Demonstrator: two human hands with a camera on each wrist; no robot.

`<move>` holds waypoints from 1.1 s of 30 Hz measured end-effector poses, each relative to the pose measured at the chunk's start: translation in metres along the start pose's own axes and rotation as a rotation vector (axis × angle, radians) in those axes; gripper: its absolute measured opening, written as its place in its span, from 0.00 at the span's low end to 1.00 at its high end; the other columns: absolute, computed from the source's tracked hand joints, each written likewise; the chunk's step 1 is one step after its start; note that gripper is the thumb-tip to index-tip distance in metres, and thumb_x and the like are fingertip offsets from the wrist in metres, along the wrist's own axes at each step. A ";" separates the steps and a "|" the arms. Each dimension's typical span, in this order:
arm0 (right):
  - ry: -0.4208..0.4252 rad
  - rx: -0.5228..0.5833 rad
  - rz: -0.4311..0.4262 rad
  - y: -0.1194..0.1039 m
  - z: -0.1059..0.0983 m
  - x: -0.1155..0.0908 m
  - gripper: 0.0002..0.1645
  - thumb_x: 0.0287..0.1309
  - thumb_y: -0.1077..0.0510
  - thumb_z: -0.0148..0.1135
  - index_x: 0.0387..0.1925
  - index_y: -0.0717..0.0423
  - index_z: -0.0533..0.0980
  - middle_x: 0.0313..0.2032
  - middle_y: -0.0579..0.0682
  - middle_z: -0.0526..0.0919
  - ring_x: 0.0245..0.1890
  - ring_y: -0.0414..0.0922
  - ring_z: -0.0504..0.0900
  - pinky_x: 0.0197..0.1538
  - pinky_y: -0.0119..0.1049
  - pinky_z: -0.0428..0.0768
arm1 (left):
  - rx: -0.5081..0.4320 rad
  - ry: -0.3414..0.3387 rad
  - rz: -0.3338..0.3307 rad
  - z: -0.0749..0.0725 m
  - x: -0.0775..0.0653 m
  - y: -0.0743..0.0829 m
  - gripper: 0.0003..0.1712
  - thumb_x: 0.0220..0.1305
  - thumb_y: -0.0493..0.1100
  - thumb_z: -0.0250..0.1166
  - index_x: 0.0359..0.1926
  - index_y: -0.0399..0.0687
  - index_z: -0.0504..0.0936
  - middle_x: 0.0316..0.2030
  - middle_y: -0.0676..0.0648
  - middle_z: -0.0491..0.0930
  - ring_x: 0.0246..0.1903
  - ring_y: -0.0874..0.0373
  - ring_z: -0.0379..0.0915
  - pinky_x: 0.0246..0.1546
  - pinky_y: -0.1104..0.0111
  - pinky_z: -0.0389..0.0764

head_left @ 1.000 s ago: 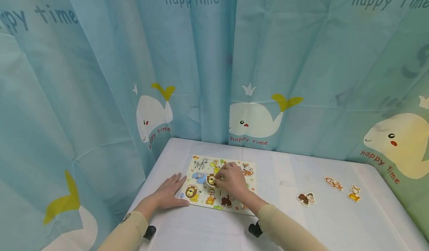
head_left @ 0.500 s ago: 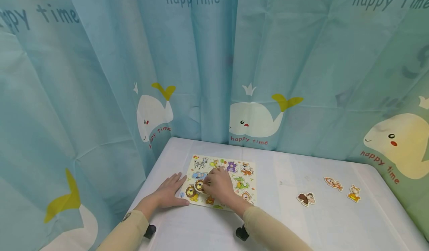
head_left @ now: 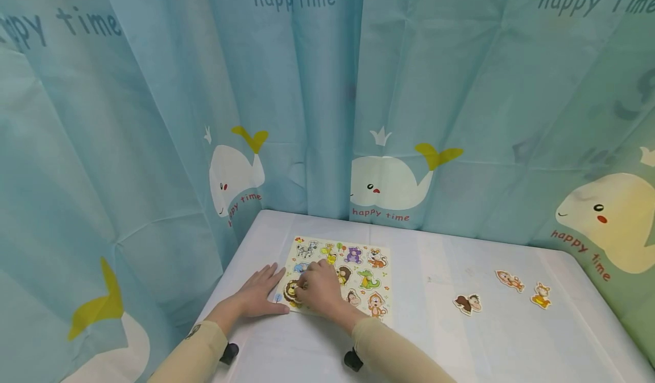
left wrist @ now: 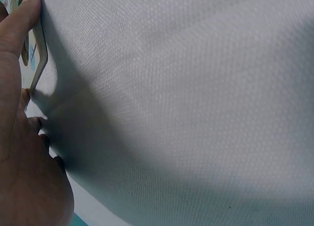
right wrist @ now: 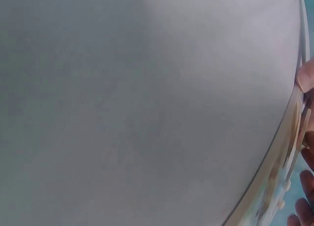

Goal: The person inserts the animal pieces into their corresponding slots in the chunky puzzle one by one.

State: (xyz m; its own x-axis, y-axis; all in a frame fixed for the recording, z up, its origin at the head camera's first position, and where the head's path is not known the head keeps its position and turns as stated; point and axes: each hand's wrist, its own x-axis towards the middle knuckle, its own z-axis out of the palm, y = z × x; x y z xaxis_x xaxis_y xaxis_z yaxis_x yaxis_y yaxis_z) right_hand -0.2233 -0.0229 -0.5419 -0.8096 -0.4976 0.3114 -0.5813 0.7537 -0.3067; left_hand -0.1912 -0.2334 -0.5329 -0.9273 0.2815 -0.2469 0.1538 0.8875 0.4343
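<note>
A puzzle board (head_left: 388, 269) printed with cartoon animals lies at the table's left side. My right hand (head_left: 323, 287) pinches a lion puzzle piece (head_left: 290, 290) over the lion picture at the board's near-left corner. Whether the piece touches the board cannot be told, as fingers hide part of it. In the right wrist view, the piece's thin edge (right wrist: 304, 125) shows just above the board (right wrist: 267, 191). My left hand (head_left: 256, 295) lies with straight fingers along the board's left edge, its thumb at the near corner. The left wrist view shows the thumb (left wrist: 22, 22) touching the board's edge.
To the right on the white-covered table (head_left: 409, 337) lie a gorilla piece (head_left: 468, 303), a monkey piece (head_left: 509, 280) and a kangaroo piece (head_left: 541, 295). Behind the table hangs a blue curtain (head_left: 327, 116) with whale prints.
My right hand has carried the lion piece left and nearer, from the board's middle to its near-left corner. The left hand stays in place.
</note>
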 end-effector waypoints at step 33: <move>0.027 -0.077 0.015 -0.009 0.013 -0.002 0.11 0.50 0.47 0.75 0.19 0.43 0.82 0.28 0.40 0.75 0.35 0.43 0.70 0.39 0.38 0.73 | -0.003 0.005 -0.001 0.001 0.001 0.000 0.61 0.56 0.69 0.72 0.80 0.44 0.57 0.79 0.36 0.49 0.79 0.39 0.39 0.77 0.44 0.46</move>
State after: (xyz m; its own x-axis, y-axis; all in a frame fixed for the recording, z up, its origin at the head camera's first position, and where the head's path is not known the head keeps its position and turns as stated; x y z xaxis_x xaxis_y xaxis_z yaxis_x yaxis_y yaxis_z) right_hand -0.2178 -0.0346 -0.5514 -0.8150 -0.4751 0.3319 -0.5603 0.7922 -0.2419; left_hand -0.1917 -0.2331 -0.5336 -0.9292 0.2789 -0.2424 0.1522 0.8866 0.4367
